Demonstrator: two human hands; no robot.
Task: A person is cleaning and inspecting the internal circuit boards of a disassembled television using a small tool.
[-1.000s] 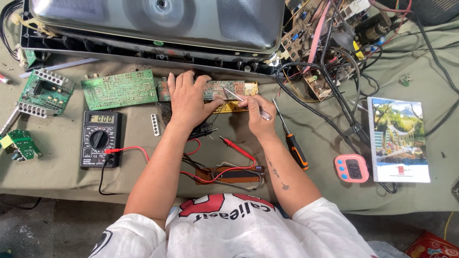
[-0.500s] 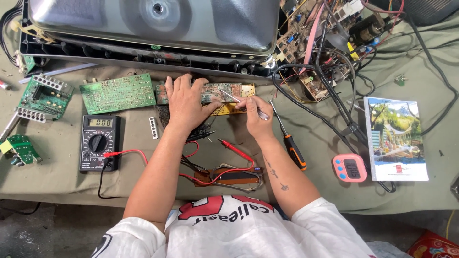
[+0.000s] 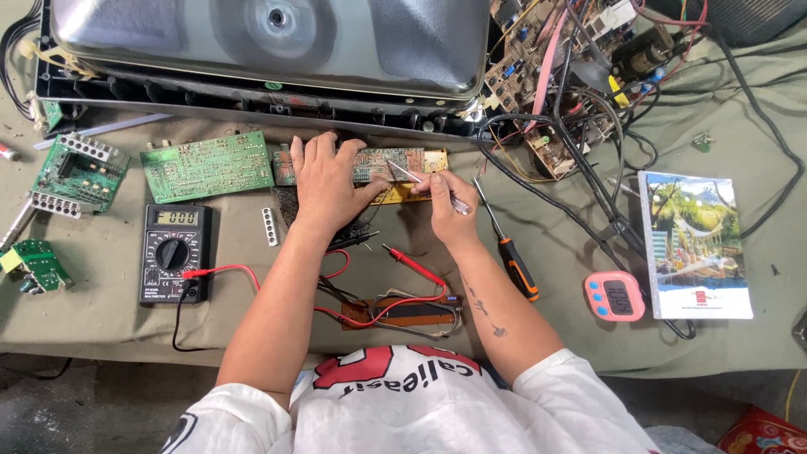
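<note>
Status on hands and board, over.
Left hand flat on the circuit board, pinning it. Right hand grips metal tweezers, tip on board. Screwdriver and red probe lie close by, not blocking.

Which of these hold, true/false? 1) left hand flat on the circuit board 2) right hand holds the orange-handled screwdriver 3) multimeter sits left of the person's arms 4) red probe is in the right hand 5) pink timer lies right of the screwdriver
1) True. The left hand lies palm down on the circuit board.
2) False. The right hand holds metal tweezers; the orange-handled screwdriver lies untouched on the cloth beside it.
3) True. The multimeter is on the cloth to the left of the left forearm.
4) False. The red probe lies loose between the forearms.
5) True. The pink timer is right of the screwdriver, next to the booklet.
</note>
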